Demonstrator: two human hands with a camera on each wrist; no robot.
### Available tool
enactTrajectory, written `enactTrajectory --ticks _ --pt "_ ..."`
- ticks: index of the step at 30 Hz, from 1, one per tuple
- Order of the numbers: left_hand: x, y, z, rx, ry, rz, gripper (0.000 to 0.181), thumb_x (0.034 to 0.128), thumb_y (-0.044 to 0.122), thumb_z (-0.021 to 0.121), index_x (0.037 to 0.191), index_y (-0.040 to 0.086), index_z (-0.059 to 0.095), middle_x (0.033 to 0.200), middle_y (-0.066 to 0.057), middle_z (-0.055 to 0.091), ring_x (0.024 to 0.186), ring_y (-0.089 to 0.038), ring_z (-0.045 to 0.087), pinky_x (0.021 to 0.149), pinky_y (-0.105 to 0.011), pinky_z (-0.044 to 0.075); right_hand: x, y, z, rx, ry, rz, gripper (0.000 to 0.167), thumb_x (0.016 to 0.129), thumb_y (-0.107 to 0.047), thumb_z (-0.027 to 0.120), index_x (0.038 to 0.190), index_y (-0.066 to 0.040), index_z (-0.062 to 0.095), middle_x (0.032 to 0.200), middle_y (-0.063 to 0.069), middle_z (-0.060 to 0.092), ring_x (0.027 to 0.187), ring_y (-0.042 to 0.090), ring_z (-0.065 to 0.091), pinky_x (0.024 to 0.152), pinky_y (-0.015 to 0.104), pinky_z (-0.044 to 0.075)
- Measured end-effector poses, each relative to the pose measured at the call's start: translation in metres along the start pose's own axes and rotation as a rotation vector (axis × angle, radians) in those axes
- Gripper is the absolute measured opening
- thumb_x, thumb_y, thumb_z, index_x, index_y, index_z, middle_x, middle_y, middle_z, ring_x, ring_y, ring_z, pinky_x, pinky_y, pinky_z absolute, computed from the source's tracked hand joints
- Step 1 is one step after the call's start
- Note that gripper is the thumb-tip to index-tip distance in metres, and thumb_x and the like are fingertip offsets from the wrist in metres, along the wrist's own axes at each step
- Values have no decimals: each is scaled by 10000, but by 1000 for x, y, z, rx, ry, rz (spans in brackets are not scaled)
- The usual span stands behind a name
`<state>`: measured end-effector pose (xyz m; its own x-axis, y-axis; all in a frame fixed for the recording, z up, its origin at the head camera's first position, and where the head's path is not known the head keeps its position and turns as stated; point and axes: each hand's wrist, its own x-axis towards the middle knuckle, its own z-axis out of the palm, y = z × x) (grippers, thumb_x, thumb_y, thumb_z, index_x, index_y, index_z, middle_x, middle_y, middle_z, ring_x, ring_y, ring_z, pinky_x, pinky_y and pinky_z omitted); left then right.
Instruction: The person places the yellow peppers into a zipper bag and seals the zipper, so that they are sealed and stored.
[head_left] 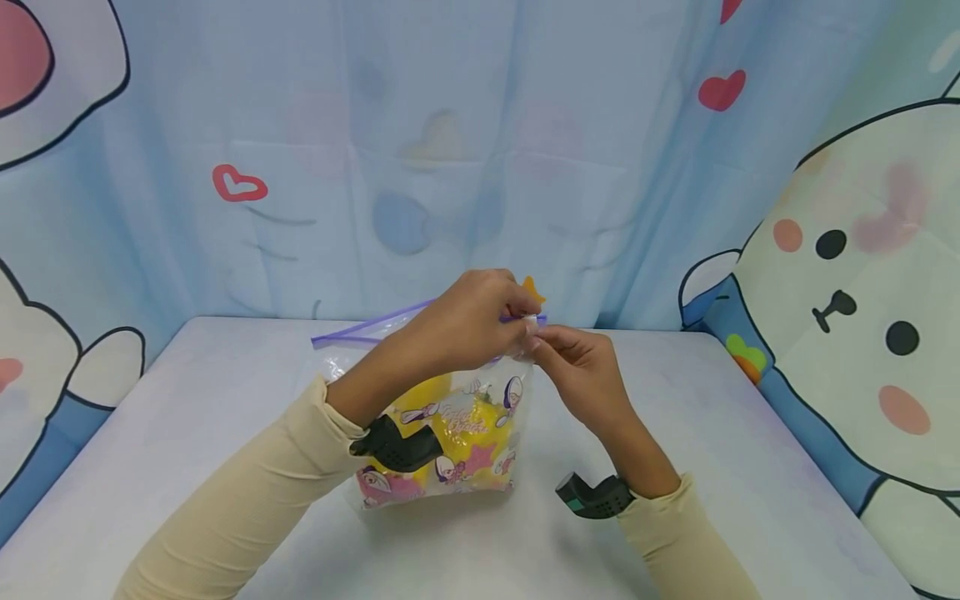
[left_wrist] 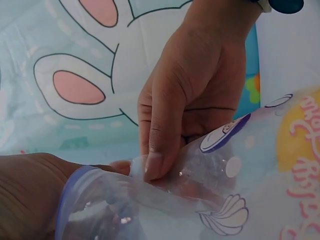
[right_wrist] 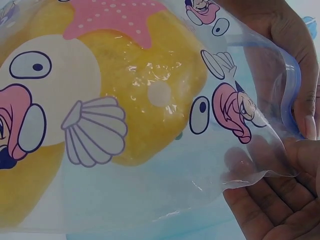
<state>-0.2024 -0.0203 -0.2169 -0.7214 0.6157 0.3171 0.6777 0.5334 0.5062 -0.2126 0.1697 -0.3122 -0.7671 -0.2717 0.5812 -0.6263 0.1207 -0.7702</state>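
Note:
A clear zip bag (head_left: 465, 433) with a purple zip strip (head_left: 352, 337) stands on the table, printed with shells, a pink starfish and cartoon figures. Something yellow (right_wrist: 145, 130) shows through its plastic. My left hand (head_left: 480, 321) pinches the zip strip near the bag's top right corner. Beside it my right hand (head_left: 588, 371) pinches the bag's right edge just under the strip, thumb (left_wrist: 162, 145) on the plastic. In the right wrist view the right fingers (right_wrist: 270, 205) lie behind the clear film. The zip strip stands apart at the left end.
The white table (head_left: 247, 400) carries the bag and meets a blue curtain (head_left: 450, 167) printed with hearts and bears. A small orange shape (head_left: 534, 289) shows just behind the left hand; what it is I cannot tell. Each wrist wears a black camera (head_left: 596, 497).

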Motion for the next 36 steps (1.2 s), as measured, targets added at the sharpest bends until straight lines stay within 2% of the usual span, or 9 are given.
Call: enactTrajectory --ticks 3,10,14,19,26,29,31,33,36 --pt "0 -1 1 4 16 -3 253 951 119 610 1166 18 697 1012 -56 638 876 -141 578 746 -223 491 0 -1 0 -9 -3 -7 197 943 39 560 1069 139 674 991 -26 722 928 112 676 835 264 537" --pt "-1 -1 1 6 23 6 225 942 91 620 1132 13 712 986 -53 663 835 -143 570 710 -230 476 -1 -3 1 -58 13 -54 188 944 43 556 1047 115 696 982 200 707 912 109 679 823 259 540" --pt "-2 -2 0 2 17 23 216 945 62 602 1118 -4 713 997 -71 664 848 -149 578 705 -225 480 -1 -4 1 -77 25 -101 187 941 56 553 1039 112 702 971 195 711 911 112 676 811 256 543" --pt "-2 -3 -1 -2 5 45 217 951 62 593 1115 -15 713 994 -83 659 837 -159 571 686 -225 471 -1 -4 0 -53 27 -149 193 945 51 549 1048 139 686 988 88 723 918 104 678 802 257 547" --pt "-2 -1 -2 -24 1 15 249 955 49 577 1163 -36 684 1023 -120 667 745 -172 555 665 -243 461 0 -5 -3 6 31 -190 199 929 109 531 1066 167 663 992 8 719 899 126 696 783 273 554" --pt "-2 -3 -3 -22 -2 25 206 951 42 578 1087 -14 722 834 -78 644 633 -158 484 601 -240 422 0 -6 -4 -5 45 -170 202 928 108 534 1069 156 670 983 25 724 889 126 698 779 270 555" --pt "-2 -5 -3 -17 -3 27 192 946 36 582 1054 -1 736 791 -60 630 609 -149 455 587 -239 405 0 -7 -4 -15 52 -148 203 931 96 539 1074 147 674 973 57 728 888 123 699 780 270 555" --pt "-3 -6 -5 -20 -10 24 186 943 33 584 1033 9 745 771 -41 627 591 -146 435 579 -239 394 0 -6 -4 -25 53 -132 202 933 89 540 1071 141 678 966 118 725 884 121 699 778 273 556" --pt "-4 -7 -7 -24 -27 9 202 947 41 583 1076 4 735 871 -52 675 594 -153 459 597 -248 414 1 -6 -5 -43 52 -118 203 940 71 543 1075 138 678 971 203 708 891 116 696 779 273 556"
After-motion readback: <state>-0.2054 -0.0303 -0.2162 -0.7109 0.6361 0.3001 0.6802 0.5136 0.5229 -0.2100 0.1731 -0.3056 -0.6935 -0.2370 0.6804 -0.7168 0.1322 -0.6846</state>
